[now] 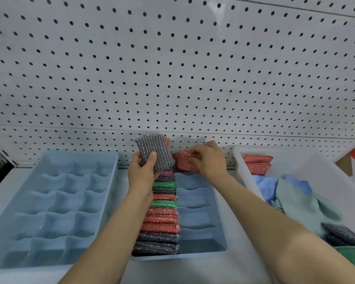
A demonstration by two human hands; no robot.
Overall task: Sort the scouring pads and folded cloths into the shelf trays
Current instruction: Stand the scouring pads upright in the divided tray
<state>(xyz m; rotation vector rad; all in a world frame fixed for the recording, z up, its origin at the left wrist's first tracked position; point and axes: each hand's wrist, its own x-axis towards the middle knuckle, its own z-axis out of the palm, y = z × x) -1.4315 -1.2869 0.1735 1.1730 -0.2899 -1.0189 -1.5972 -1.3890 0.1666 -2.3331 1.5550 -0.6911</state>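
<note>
My left hand (144,171) grips a small stack of scouring pads, a glittery grey pad (154,150) on top and a red one behind it. My right hand (206,159) pinches a red scouring pad (184,159) over the far end of the middle blue tray (199,245). The tray's left column holds a row of upright pads (162,214) in black, red, green and purple. Its right column of compartments holds nothing. A white bin (307,160) on the right holds red pads (257,161), blue and pale green folded cloths (295,197), and a grey pad (342,234).
A second blue tray (49,206) with several bare compartments lies at the left on the shelf. A white pegboard wall (172,68) rises right behind the trays. Something green (353,257) shows at the lower right edge.
</note>
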